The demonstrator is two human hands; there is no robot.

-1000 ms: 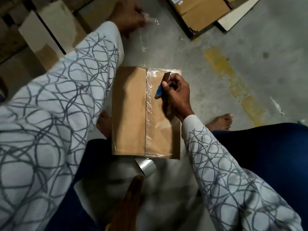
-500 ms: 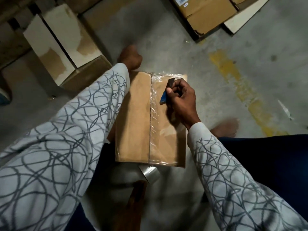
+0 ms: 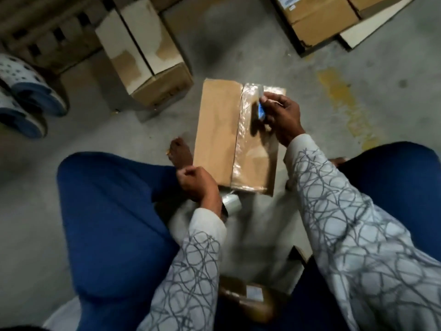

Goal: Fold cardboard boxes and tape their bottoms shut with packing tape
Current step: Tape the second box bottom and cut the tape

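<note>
Cardboard box [image 3: 214, 130], its seam taped, is shown on the floor [image 3: 238, 44] beneath right hand [image 3: 282, 118] fingers [image 3: 272, 101] clamped round a blue cutter [image 3: 260, 113]; left hand [image 3: 196, 185] fingers are curled beside the tape roll [image 3: 231, 203], grasp unclear.

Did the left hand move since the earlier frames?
Yes. The left hand came back toward the person, from beyond the far edge of the cardboard box to its near left corner.

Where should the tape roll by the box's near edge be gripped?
Probably grip the tape roll across its curved outer wall, from above and the right. The left hand covers its left side, and the box blocks the far side. Its core hole is too blurred to judge.
</note>
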